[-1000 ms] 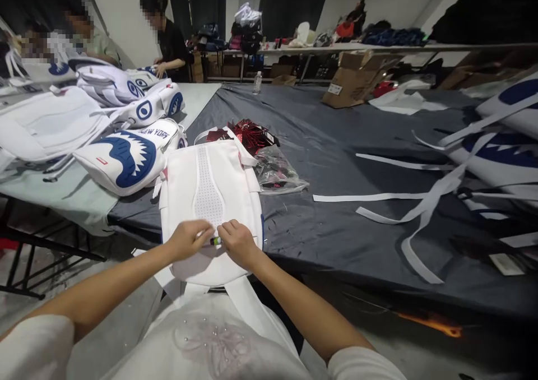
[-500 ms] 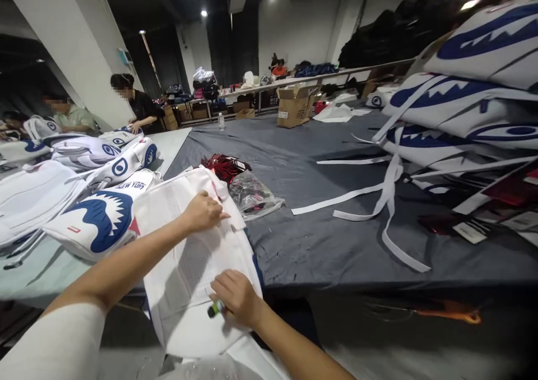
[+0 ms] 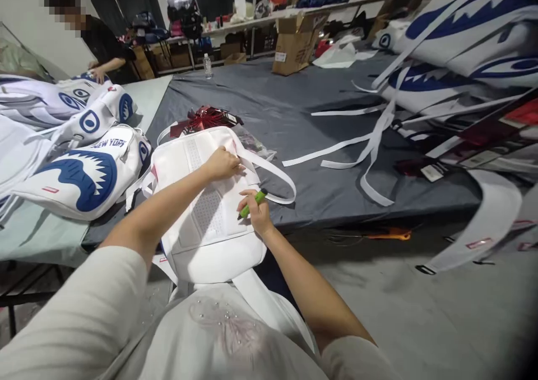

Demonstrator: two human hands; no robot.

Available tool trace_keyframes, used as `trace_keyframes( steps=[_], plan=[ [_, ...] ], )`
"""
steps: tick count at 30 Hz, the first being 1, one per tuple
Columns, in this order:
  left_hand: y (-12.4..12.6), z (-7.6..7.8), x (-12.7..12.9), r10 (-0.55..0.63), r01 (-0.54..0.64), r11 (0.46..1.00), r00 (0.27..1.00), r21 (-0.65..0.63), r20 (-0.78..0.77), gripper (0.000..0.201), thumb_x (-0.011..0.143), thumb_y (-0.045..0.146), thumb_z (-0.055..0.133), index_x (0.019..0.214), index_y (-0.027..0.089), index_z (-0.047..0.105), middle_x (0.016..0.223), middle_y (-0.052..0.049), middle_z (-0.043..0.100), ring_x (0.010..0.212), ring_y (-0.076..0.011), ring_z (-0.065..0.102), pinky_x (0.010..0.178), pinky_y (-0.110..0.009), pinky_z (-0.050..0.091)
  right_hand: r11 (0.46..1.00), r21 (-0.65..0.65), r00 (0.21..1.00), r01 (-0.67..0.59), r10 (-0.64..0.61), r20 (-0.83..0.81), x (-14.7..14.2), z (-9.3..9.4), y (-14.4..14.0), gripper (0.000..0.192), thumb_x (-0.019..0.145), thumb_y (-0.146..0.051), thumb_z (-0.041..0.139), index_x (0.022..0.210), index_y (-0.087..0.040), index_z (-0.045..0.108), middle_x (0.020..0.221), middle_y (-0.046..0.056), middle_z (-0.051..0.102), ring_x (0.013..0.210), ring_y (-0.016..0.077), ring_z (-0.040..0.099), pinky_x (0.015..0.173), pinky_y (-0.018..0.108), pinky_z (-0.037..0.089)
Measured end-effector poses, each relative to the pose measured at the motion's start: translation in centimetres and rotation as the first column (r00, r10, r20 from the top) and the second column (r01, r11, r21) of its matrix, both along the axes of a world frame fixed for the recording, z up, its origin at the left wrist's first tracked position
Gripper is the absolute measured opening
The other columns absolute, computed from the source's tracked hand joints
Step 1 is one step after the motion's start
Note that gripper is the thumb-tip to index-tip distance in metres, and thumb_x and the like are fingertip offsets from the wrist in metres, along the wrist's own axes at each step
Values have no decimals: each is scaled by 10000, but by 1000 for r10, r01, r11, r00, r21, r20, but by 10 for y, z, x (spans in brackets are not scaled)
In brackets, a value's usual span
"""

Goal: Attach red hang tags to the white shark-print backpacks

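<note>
A white backpack (image 3: 218,259) lies with its perforated back panel up at the table's near edge, right in front of my body. My left hand (image 3: 223,163) is closed on the fabric near its upper right side, fingers curled and pinching; what lies under the fingertips is hidden. Lower and to the right, my right hand (image 3: 259,214) grips a short green pen-like tool (image 3: 253,204) with dark ends, held slanted just over the panel's right side. A white strap (image 3: 290,184) loops out from the bag's right side onto the table.
White shark-print bags (image 3: 90,181) pile up on the left, and more backpacks (image 3: 441,83) are stacked at right with straps trailing. Red tags (image 3: 205,119) lie beyond the bag. A cardboard box (image 3: 294,46) and a bottle (image 3: 207,66) stand farther back. Another person (image 3: 96,43) works at far left.
My view has tilted downward. More straps of the backpack show now. My right hand has moved up along the bag toward my left hand, with the green tool now plainly visible. My left hand stays on the fabric.
</note>
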State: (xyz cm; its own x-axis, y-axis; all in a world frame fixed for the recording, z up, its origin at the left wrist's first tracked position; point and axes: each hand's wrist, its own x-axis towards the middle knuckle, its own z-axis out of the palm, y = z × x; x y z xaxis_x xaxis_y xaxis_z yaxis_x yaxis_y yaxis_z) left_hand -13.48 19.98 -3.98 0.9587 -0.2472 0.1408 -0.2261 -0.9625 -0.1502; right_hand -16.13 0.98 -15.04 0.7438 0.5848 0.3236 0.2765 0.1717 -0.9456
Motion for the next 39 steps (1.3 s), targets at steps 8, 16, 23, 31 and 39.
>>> trace_keyframes(
  steps=[8, 16, 23, 31, 39],
  plan=[
    [50, 26, -21, -190, 190, 982, 981, 3, 39, 538, 968, 618, 402, 809, 199, 700, 874, -54, 675, 952, -213, 542, 1105, -457, 245, 995, -99, 984, -9, 27, 177, -30, -27, -18, 385, 960, -527, 401, 1045, -232, 634, 613, -39, 552, 594, 153, 597, 658, 313, 538],
    [71, -13, -17, 80, -20, 977, 958, -214, 277, 528, 968, 631, 375, 869, 194, 655, 1285, -72, 589, 1339, -269, 375, 1193, -483, 144, 998, 3, 998, -57, 56, 12, -28, -29, -16, 483, 939, -607, 488, 1157, -203, 636, 560, -69, 474, 500, 121, 516, 633, 319, 549],
    [40, -44, -42, 16, 71, 956, 956, -285, 292, 487, 896, 670, 511, 1017, 216, 643, 1190, -83, 629, 1406, -352, 330, 1190, -608, 98, 970, -33, 955, 241, -243, -169, -5, 22, -6, 472, 868, -530, 684, 1239, -244, 637, 1030, 59, 719, 815, 185, 683, 715, 333, 586],
    [16, -79, -38, 93, 230, 850, 820, -475, 564, 416, 995, 406, 319, 773, 233, 625, 804, -26, 639, 1086, -239, 544, 1232, -590, 116, 888, -68, 876, 456, -461, -146, 37, 47, 39, 324, 883, -500, 657, 810, -198, 565, 551, -69, 552, 468, 100, 527, 491, 238, 463],
    [16, -86, -35, 87, 359, 792, 735, -494, 672, 429, 1008, 394, 279, 774, 242, 605, 751, -9, 640, 981, -225, 550, 1234, -596, 154, 781, 44, 747, 623, -610, 263, 25, 38, 56, 204, 906, -347, 633, 780, -194, 587, 605, -40, 567, 495, 99, 515, 482, 247, 430]
  ],
)
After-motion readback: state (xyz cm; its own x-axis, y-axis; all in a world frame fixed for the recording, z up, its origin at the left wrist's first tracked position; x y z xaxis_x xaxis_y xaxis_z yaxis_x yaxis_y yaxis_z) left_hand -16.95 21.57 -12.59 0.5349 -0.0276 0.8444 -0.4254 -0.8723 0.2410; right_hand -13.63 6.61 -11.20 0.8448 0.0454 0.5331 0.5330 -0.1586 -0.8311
